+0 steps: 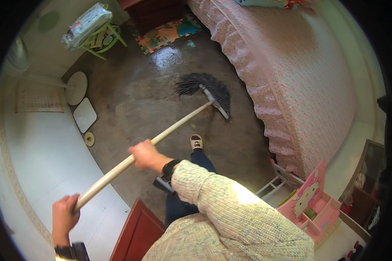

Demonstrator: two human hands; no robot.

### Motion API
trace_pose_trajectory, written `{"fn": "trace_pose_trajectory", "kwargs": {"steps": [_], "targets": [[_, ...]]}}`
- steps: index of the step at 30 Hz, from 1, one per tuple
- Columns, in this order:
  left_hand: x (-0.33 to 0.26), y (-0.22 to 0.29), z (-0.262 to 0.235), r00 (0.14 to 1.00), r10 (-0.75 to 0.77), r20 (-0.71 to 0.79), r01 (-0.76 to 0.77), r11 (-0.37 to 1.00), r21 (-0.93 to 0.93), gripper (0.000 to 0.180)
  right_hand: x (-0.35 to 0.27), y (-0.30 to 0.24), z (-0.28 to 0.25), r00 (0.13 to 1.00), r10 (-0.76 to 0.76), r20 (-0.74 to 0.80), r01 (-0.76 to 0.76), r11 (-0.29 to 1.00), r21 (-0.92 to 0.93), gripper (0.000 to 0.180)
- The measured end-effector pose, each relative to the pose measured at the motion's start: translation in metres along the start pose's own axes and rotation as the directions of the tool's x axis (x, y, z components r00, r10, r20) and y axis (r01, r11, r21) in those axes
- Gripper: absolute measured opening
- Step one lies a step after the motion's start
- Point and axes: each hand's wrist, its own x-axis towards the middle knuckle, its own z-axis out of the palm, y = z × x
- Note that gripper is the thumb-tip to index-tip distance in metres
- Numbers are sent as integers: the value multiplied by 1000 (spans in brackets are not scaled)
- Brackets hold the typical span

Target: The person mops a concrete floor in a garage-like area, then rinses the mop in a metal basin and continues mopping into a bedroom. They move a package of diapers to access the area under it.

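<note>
A mop with a pale wooden handle slants from the lower left up to the middle of the floor. Its dark grey strands fan out on the wet-looking grey floor, joined to a light-coloured bar. My left hand is closed round the top end of the handle. Farther down the shaft, my right hand grips it too, the arm in a speckled cream knit sleeve reaching across my body. The mop head lies to the left of the bed's ruffled cover, apart from it.
Along the right stands a bed with a pink floral cover. A green stool holding a package and a colourful mat are at the back. Round and square white plates lean by the left wall. A pink box and red door are near me.
</note>
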Motion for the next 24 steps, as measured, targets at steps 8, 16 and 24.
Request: {"fn": "trace_pose_trajectory", "kwargs": {"steps": [8, 16, 24], "targets": [[151, 152, 94, 926, 361, -110, -377, 906, -195, 26, -125, 214, -55, 897, 316, -309, -362, 926, -105, 10], [50, 145, 151, 945, 327, -30, -323, 911, -257, 45, -145, 180, 0, 877, 479, -29, -424, 744, -517, 16], [-172, -16, 99, 993, -115, -5, 113, 977, -179, 45, -57, -64, 130, 986, 15, 169, 38, 950, -311, 21]]}}
